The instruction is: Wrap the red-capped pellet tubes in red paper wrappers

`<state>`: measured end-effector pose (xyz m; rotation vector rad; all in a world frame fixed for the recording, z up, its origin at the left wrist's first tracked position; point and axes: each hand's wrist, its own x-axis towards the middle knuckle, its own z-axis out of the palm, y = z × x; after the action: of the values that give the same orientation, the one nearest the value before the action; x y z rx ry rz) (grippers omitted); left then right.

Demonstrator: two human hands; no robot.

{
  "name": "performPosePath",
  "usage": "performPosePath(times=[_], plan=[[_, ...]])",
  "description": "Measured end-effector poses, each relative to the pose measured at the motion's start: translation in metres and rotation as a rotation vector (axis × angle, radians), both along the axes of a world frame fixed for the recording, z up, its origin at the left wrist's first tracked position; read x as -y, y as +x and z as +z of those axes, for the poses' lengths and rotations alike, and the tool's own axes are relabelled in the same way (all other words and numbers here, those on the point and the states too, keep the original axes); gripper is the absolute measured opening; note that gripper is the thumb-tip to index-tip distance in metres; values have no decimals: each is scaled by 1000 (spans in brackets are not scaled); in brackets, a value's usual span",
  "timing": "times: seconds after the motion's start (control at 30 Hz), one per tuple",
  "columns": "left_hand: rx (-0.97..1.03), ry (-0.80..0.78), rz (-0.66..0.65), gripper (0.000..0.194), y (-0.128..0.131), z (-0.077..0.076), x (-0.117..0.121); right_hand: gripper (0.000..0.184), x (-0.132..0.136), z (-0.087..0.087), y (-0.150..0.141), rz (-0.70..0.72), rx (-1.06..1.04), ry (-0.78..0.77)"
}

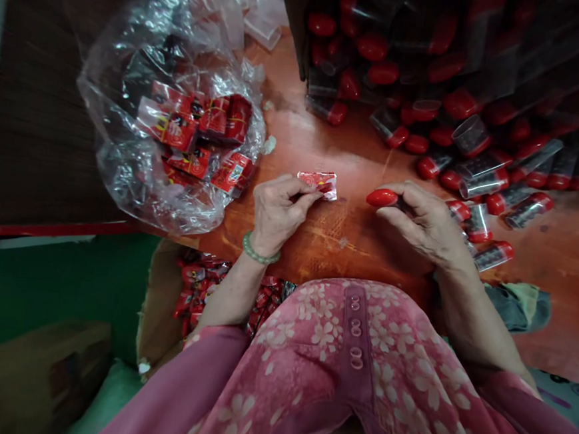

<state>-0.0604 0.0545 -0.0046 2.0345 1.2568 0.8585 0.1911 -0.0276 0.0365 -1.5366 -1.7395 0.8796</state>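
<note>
My left hand [278, 211] pinches a small red and white packet [318, 183] by its left end, holding it just above the orange table [340, 147]. My right hand [422, 219] is closed around a small clear tube with a red cap [382, 197], the cap pointing left toward the packet. A short gap separates packet and cap. A green bead bracelet sits on my left wrist.
A clear plastic bag [168, 107] of red packets lies at the left. Several red-capped tubes [479, 158] are heaped across the table's far right. A cardboard box [198, 290] with more red packets stands below the table edge, by my left arm.
</note>
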Motion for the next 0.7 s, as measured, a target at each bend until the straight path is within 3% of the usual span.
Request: performPosePath(times=[0.2,0.33,0.5,0.7], plan=[[70,9,-39,13,-4,18,24,23,-4,10,-15,-21,-219,39],[114,94,-134,14,-3,24,35,23,-5,12,-23,65,-250,53],[187,185,-194,16,-1,24,39,26,-3,8,-23,195,-186,47],[140,145,-274,18,-1,19,42,34,-2,17,-18,331,53,-93]])
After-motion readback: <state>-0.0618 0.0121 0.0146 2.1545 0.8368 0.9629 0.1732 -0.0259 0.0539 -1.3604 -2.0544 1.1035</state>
